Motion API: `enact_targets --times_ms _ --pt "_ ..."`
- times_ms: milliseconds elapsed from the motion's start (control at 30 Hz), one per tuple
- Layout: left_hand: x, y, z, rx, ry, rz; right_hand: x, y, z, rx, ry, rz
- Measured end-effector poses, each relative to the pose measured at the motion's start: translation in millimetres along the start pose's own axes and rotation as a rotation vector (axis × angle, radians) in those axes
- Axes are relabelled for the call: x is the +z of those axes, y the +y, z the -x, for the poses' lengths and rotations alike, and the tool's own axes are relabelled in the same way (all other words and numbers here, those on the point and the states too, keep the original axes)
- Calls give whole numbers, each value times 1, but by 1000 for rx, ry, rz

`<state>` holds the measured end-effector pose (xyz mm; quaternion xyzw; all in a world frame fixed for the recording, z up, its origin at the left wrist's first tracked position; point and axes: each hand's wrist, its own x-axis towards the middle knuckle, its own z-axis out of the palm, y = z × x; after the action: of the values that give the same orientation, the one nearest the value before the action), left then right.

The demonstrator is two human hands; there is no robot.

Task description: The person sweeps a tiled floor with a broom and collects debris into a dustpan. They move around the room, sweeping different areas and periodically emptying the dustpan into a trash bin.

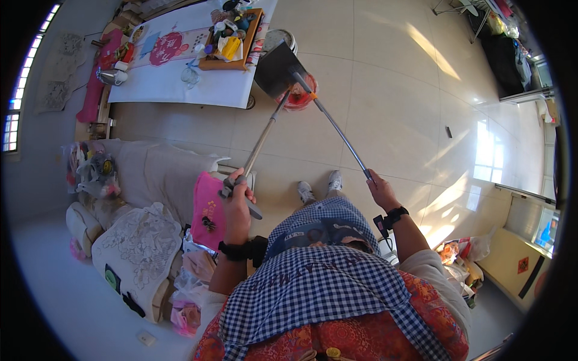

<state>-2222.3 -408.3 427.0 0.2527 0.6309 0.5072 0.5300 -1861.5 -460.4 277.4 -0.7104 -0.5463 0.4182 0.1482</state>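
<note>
My left hand (238, 201) is closed around the grey grip of a long metal-poled tool (262, 139), whose lower end reaches a red bucket (308, 84) on the floor. What sits at that end is hidden. In my right hand (383, 190) is the shaft of a long-handled dustpan (280, 69). Its dark pan is raised and tilted beside the bucket's rim, partly covering it. Something reddish shows inside the bucket, too unclear to name.
A table with a white cloth (144, 87) stands at the far left, bearing a wooden tray (256, 36) of bottles and packets. Behind the dustpan is a pale round bucket (278, 37). A covered sofa (156, 162) lies left. One small dark object (448, 132) rests on the tiled floor.
</note>
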Motion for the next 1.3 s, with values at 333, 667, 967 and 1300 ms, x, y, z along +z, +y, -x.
enact_targets --times_ms 333,667,967,1300 --pt "59 -12 -4 43 68 -190 -4 -8 -36 -43 -2 -89" --pt "98 7 -3 101 156 -169 -17 37 -43 74 -132 187" --pt "101 15 10 106 206 -151 -4 44 -79 93 -196 -55" --pt "85 43 23 81 213 -147 -4 57 -72 62 -172 -38"
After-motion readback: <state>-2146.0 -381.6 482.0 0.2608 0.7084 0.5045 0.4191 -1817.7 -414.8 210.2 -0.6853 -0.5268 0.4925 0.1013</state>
